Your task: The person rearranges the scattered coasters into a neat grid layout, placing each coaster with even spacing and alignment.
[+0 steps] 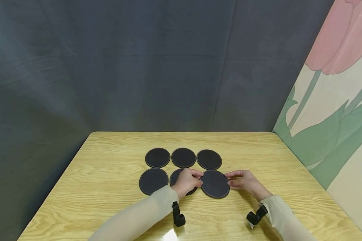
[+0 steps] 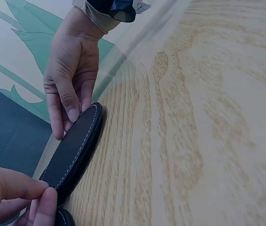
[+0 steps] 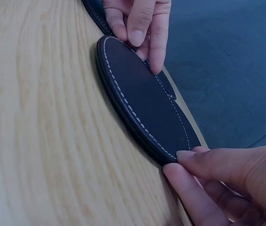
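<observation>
A round black coaster (image 1: pixel 215 184) with pale stitching round its rim lies at the front right of a group of similar discs. My left hand (image 1: pixel 187 180) pinches its left edge between thumb and fingers. On the opposite edge, my right hand (image 1: pixel 244 180) pinches it too, the thumb on top and a fingertip at the side, as the right wrist view shows. The coaster's side (image 3: pixel 126 115) looks thick and layered there; I cannot tell whether it is more than one. Beneath my left hand, the front middle coaster (image 1: pixel 175 177) is partly hidden.
Three more coasters form the back row: left (image 1: pixel 158 157), middle (image 1: pixel 183 157) and right (image 1: pixel 209 159). Another coaster (image 1: pixel 153 181) lies at the front left. They rest on a wood-grain table (image 1: pixel 108 160). A dark curtain (image 1: pixel 154 67) hangs behind, and a tulip-painted wall (image 1: pixel 328 134) borders the right side.
</observation>
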A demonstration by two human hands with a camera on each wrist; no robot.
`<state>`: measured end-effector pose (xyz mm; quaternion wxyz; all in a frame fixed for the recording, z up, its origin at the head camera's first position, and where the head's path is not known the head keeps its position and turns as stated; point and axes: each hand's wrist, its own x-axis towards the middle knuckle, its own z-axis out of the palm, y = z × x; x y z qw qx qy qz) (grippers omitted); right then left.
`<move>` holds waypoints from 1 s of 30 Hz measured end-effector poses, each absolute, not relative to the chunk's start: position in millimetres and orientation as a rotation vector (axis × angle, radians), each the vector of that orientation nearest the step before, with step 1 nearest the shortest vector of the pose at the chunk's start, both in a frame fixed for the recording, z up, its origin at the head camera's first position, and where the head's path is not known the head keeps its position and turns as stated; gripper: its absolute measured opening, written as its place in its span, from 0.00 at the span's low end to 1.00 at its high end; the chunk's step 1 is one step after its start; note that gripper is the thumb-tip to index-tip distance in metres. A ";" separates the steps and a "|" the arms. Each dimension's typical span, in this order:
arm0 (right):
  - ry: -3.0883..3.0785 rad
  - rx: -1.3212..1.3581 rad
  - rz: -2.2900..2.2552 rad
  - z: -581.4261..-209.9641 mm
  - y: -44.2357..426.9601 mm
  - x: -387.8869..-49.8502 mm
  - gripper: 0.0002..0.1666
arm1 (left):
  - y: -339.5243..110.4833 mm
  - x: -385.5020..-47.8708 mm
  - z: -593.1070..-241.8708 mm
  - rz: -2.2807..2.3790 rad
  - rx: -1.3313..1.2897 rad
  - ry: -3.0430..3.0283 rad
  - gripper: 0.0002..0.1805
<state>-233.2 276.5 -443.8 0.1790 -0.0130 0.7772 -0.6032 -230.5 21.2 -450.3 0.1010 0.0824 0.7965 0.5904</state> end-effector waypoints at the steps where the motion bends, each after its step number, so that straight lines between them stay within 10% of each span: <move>1: 2.205 -0.029 -1.702 -443.8 276.3 -233.0 0.24 | 21.7 -230.8 -450.4 1.739 0.246 2.359 0.18; 30: 2.234 -0.024 -1.659 -443.1 273.3 -236.2 0.23 | 20.9 -231.7 -449.1 1.612 0.314 2.430 0.16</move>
